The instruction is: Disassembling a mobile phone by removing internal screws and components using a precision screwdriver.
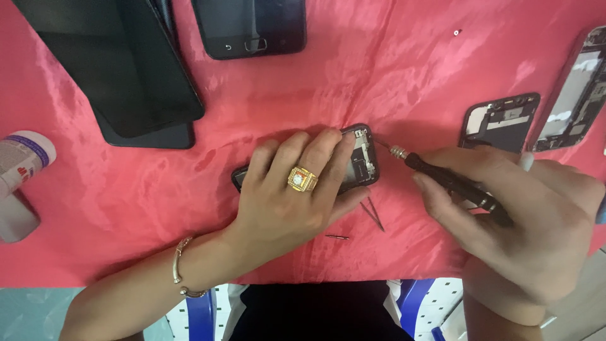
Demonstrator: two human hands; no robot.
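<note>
While pinned flat on the red cloth (404, 76), opened phone (361, 159) lies with long axis running left to right, camera end toward the right. Left hand (287, 202) spread over the phone from the near side, fingers extended and pressing down on it, not curled around anything; gold ring (302, 179) on one finger, bracelet (180, 268) at the wrist. Only the phone's right end and a sliver of its left end visible past the fingers.

Right of the phone: right hand (517, 221), fingers closed around the black handle of a precision screwdriver (442, 180). Shaft slanted up and to the left, metal tip touching or just short of the phone's upper right corner; exact contact too small to tell. So: tool approaching from the phone's right, roughly along its long axis, right hand the nearer one to that corner, left hand covering the middle.

Just near of the phone's right end: loose screwdriver bits (375, 215) on the cloth. Farther right of the phone: two other stripped phone frames (502, 120). Beyond the phone, to its left: dark tablet (113, 63) and an intact phone (249, 28). Far left: a white tube (22, 161).
</note>
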